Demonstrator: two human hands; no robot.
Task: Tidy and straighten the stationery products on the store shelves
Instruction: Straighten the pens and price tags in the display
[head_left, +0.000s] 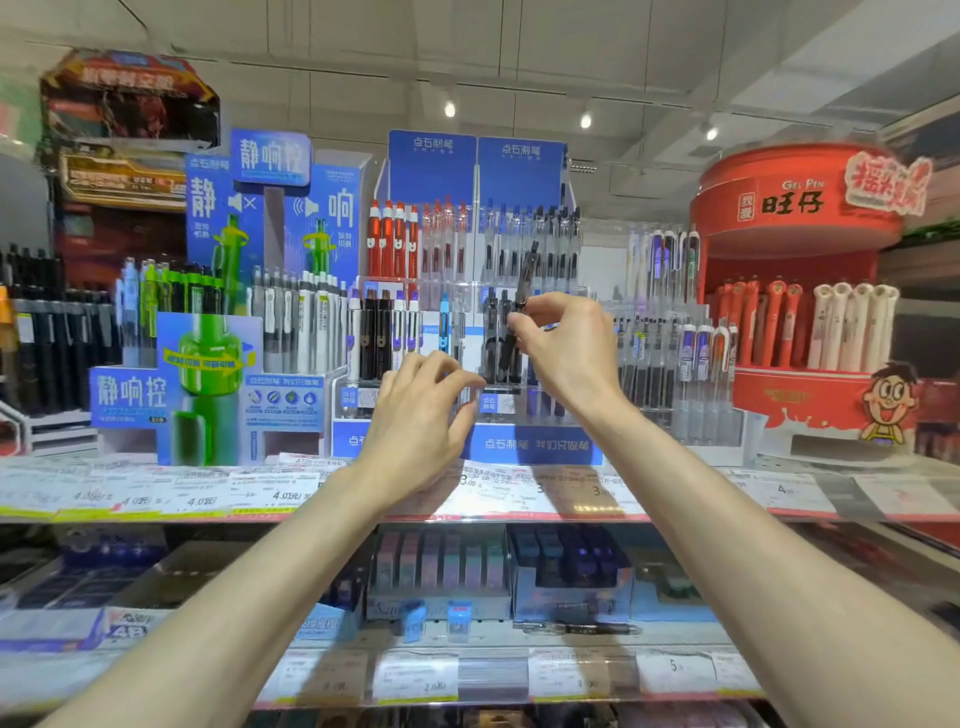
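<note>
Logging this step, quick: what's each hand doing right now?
Left hand: fingers loosely curled by the blue pen display, holding nothing visible.
Right hand: pinching a dark pen above the display.

Dark pen (525, 280) — tilted, lifted above its clear display slot; other pens (395, 239) stand upright.

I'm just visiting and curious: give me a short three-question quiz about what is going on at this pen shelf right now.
1. True or false: the right hand pinches a dark pen that tilts above the clear pen rack.
2. What colour is the round gel pen stand at the far right?
A. green
B. red
C. yellow
3. Fill in: the left hand holds ____.

Key
1. True; the fingers grip its lower end.
2. B.
3. Nothing; its fingers are loosely curled in front of the blue pen display.
</note>
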